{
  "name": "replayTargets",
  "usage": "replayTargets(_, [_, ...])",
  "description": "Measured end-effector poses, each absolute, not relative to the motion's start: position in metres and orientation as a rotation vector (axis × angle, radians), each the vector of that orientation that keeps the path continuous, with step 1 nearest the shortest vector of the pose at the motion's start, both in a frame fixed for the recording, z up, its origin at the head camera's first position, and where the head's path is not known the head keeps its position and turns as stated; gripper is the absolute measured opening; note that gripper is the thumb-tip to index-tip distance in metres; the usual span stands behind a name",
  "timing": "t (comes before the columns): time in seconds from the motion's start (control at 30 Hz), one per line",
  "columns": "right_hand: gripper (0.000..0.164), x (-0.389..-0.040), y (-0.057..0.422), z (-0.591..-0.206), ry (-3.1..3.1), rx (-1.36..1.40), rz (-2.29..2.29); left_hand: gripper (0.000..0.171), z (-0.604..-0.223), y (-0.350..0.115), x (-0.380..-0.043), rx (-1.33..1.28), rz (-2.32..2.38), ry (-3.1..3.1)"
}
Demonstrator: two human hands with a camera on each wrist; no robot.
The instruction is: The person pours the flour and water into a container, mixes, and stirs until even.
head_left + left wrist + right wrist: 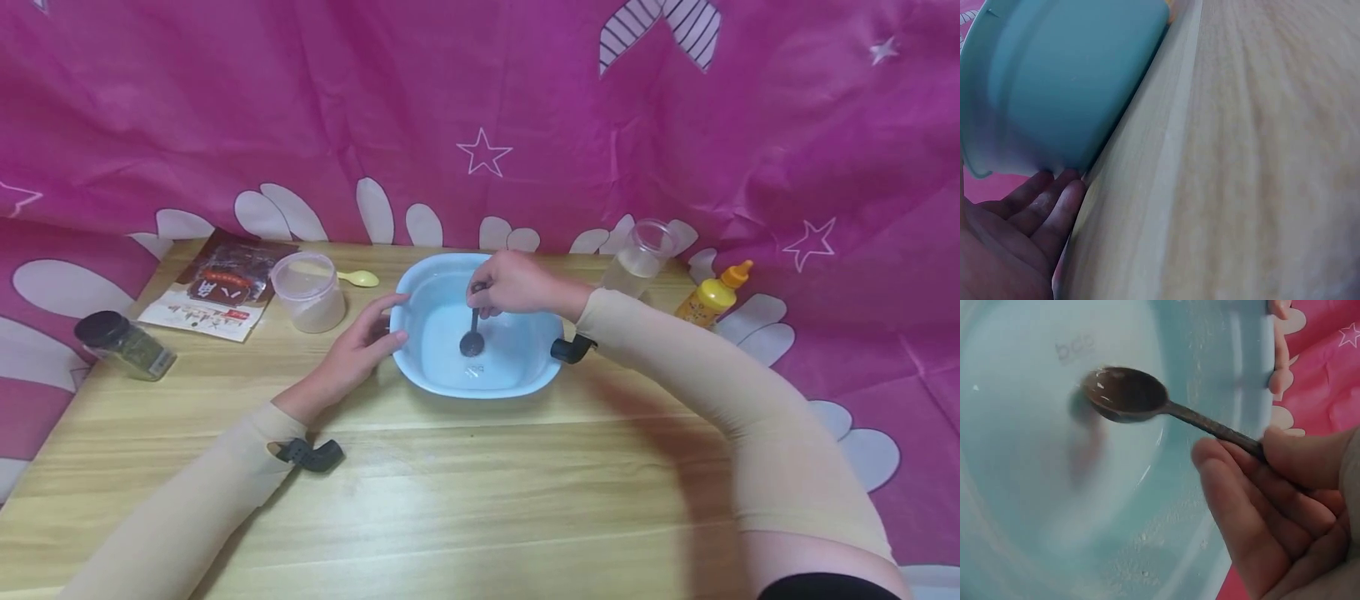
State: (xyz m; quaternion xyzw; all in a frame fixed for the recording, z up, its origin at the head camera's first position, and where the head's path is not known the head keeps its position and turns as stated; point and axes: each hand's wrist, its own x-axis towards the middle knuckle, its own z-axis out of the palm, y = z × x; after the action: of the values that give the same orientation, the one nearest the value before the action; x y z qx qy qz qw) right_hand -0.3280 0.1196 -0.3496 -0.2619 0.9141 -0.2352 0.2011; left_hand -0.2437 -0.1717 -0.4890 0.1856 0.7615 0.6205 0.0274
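A light blue plastic basin (517,367) stands on the table between my hands. My left hand (365,337) holds its left rim, with the thumb and index fingertips over the edge. In the left wrist view, other fingers (1063,200) of that hand lie fairly straight against the basin's outer wall (1072,87). Above the basin, my right hand (513,283) pinches the handle of a dark brown spoon (1127,394) between thumb and fingers. The spoon's bowl points down into the basin in the head view, and glossy liquid glints in it in the right wrist view.
Left of the basin are a clear jar of pale contents (315,312), a yellow spoon (362,278), a printed food pouch (225,283) and a black-lidded herb jar (135,348). A clear container (633,267) and yellow squeeze bottle (707,303) stand right. A pink curtain (420,100) hangs behind.
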Motion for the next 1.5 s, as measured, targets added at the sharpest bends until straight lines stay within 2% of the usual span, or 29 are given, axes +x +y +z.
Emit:
replayTargets(0.4, [0.014, -0.333, 0.135, -0.347, 2.695, -0.735, -0.589, 0.06, -0.49, -0.17, -0.244, 0.569, 1.918, 2.349])
replayTargets(0.63, [0.015, -0.328, 0.123, -0.353, 2.442, -0.733, -0.743, 0.06, -0.49, -0.172, -0.243, 0.558, 1.918, 2.356])
replayTargets(0.8, [0.017, -0.333, 0.113, -0.356, 2.492, -0.771, -0.794, 0.06, -0.491, -0.172, -0.242, 0.564, 1.942, 2.343])
replayTargets(1.13, [0.015, -0.343, 0.132, -0.348, 2.804, -0.855, -0.51, 0.06, -0.488, -0.172, -0.244, 0.565, 1.918, 2.36])
replayTargets(1.3, [0.015, -0.335, 0.134, -0.34, 2.606, -0.792, -0.511, 0.06, -0.487, -0.172, -0.244, 0.557, 1.914, 2.354])
replayTargets(1.5, [0.017, -0.325, 0.118, -0.349, 2.32, -0.721, -0.715, 0.06, -0.489, -0.171, -0.243, 0.561, 1.933, 2.341])
